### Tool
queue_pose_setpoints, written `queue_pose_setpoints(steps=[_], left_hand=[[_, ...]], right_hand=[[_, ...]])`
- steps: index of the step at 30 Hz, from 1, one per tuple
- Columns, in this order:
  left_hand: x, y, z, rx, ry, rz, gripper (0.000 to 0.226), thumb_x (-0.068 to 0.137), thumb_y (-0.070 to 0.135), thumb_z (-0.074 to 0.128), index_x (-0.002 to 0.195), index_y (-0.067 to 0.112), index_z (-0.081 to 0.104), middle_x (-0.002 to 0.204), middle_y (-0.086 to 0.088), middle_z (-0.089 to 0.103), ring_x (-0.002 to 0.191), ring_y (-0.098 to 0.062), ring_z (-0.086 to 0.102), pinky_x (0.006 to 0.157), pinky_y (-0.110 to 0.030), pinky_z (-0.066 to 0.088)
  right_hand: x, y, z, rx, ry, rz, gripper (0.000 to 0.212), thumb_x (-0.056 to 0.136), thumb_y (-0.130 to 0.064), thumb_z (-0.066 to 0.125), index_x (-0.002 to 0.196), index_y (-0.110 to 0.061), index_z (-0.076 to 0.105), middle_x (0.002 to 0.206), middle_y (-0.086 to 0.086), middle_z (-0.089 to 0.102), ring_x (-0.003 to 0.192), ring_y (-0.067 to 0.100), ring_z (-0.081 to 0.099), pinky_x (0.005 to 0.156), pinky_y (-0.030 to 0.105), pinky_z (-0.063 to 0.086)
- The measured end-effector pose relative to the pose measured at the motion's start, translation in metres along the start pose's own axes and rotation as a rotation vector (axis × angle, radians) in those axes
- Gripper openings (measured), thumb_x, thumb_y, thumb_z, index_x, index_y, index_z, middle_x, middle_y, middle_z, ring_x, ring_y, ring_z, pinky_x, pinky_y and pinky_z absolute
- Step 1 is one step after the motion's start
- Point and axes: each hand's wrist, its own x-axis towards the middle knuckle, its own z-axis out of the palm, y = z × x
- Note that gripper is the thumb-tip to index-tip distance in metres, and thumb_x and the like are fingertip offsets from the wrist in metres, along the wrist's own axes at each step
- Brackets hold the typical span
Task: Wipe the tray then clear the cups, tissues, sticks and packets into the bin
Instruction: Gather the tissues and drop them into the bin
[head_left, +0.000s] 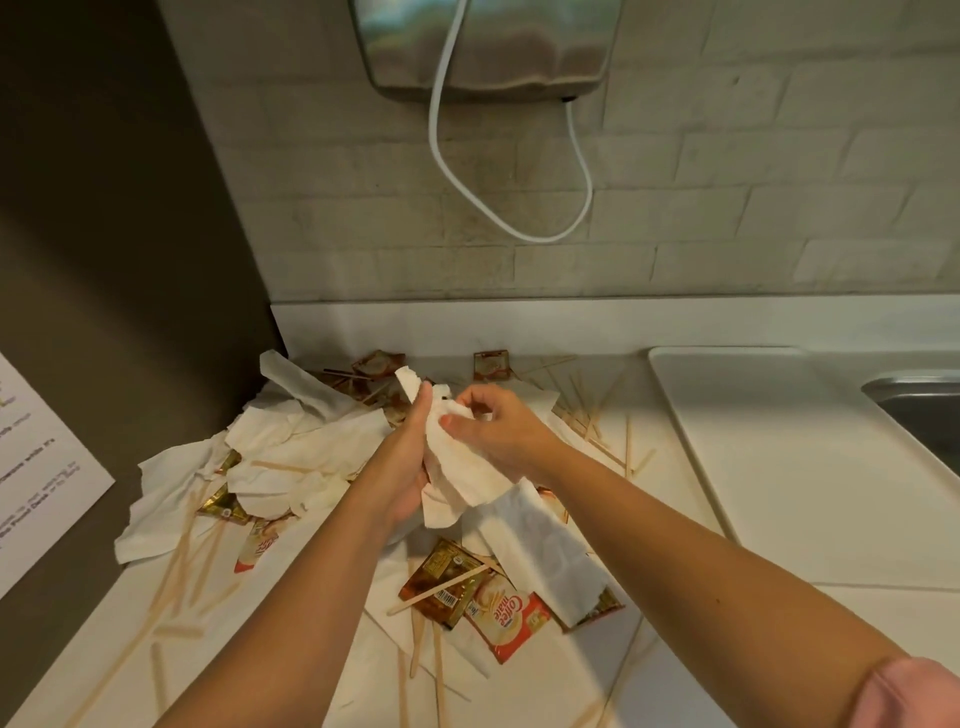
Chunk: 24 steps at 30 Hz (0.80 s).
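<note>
Both hands meet above the littered counter. My left hand (408, 457) grips a crumpled white tissue (457, 467) from the left, and my right hand (501, 431) pinches the same tissue near its top. Below them lie more stained tissues (291, 441), wooden stir sticks (436, 592) and packets, among them a brown sachet (441, 577) and a red Coffee mate packet (511, 616). A white tray (779, 467) rests on the counter at the right, bare on top. No cup or bin shows.
A steel sink (919, 410) edges in at far right behind the tray. A metal dispenser (483, 47) with a white looped cable (519, 208) hangs on the brick wall. A dark panel with a printed sheet (36, 467) stands at left.
</note>
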Motion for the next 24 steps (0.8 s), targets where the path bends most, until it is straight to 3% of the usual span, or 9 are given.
queue_pose_setpoints(steps=[4, 6, 9, 11, 15, 17, 20, 24], left_hand=[[0.002, 0.003, -0.004, 0.079, 0.093, 0.024, 0.032, 0.096, 0.021, 0.050, 0.124, 0.005, 0.054, 0.097, -0.013, 0.067, 0.084, -0.026, 0.065, 0.073, -0.037, 0.051], [0.005, 0.005, -0.009, 0.074, 0.125, 0.044, 0.028, 0.097, 0.016, 0.049, 0.123, 0.007, 0.052, 0.096, -0.011, 0.066, 0.085, -0.025, 0.063, 0.074, -0.036, 0.051], [0.007, 0.007, -0.014, 0.080, 0.139, 0.084, 0.022, 0.097, 0.016, 0.049, 0.118, 0.013, 0.052, 0.095, -0.007, 0.065, 0.086, -0.023, 0.062, 0.079, -0.038, 0.050], [0.011, 0.007, -0.017, 0.080, 0.144, 0.092, 0.021, 0.097, 0.018, 0.048, 0.118, 0.015, 0.052, 0.098, -0.007, 0.066, 0.089, -0.025, 0.062, 0.085, -0.043, 0.050], [0.017, 0.004, -0.020, 0.107, 0.149, 0.097, 0.023, 0.097, 0.021, 0.050, 0.119, 0.016, 0.053, 0.103, -0.007, 0.066, 0.096, -0.027, 0.062, 0.089, -0.045, 0.050], [0.020, 0.002, -0.020, 0.117, 0.163, 0.086, 0.022, 0.096, 0.022, 0.051, 0.118, 0.017, 0.054, 0.102, -0.007, 0.065, 0.096, -0.026, 0.062, 0.088, -0.046, 0.050], [0.023, 0.000, -0.020, 0.119, 0.166, 0.077, 0.022, 0.096, 0.022, 0.051, 0.118, 0.017, 0.054, 0.104, -0.007, 0.065, 0.094, -0.024, 0.062, 0.078, -0.037, 0.052], [0.026, -0.002, -0.027, 0.135, 0.180, 0.063, 0.023, 0.096, 0.023, 0.051, 0.118, 0.017, 0.053, 0.104, -0.007, 0.065, 0.095, -0.026, 0.062, 0.083, -0.040, 0.050]], right_hand=[[0.006, 0.006, -0.004, 0.042, -0.113, 0.043, 0.013, 0.091, -0.030, 0.058, 0.096, -0.019, 0.065, 0.102, 0.006, 0.062, 0.081, 0.011, 0.053, 0.072, 0.023, 0.041], [0.013, 0.011, -0.013, 0.105, -0.085, 0.078, 0.016, 0.094, -0.029, 0.054, 0.101, -0.019, 0.064, 0.098, -0.004, 0.063, 0.083, 0.007, 0.055, 0.069, 0.018, 0.040], [0.031, 0.030, -0.032, 0.042, 0.209, 0.186, 0.020, 0.093, -0.019, 0.055, 0.110, -0.011, 0.064, 0.105, 0.000, 0.062, 0.095, 0.015, 0.057, 0.068, 0.019, 0.043], [0.041, 0.048, -0.045, -0.048, 0.389, 0.344, 0.028, 0.091, -0.016, 0.058, 0.117, -0.007, 0.059, 0.115, 0.008, 0.062, 0.103, 0.023, 0.059, 0.076, 0.025, 0.047], [0.046, 0.072, -0.047, -0.258, 0.369, 0.590, 0.055, 0.084, -0.046, 0.063, 0.121, -0.007, 0.051, 0.102, 0.007, 0.061, 0.098, 0.027, 0.059, 0.085, 0.032, 0.050], [0.049, 0.081, -0.038, -0.362, 0.399, 0.675, 0.070, 0.077, -0.058, 0.063, 0.125, -0.011, 0.046, 0.113, 0.009, 0.056, 0.109, 0.031, 0.050, 0.087, 0.034, 0.043], [0.058, 0.088, -0.035, -0.536, 0.401, 0.655, 0.055, 0.074, -0.056, 0.065, 0.111, -0.016, 0.055, 0.111, 0.007, 0.060, 0.107, 0.029, 0.050, 0.086, 0.037, 0.037], [0.065, 0.093, -0.038, -0.507, 0.377, 0.587, 0.046, 0.077, -0.042, 0.064, 0.118, -0.021, 0.058, 0.117, 0.006, 0.061, 0.117, 0.030, 0.049, 0.102, 0.042, 0.037]])
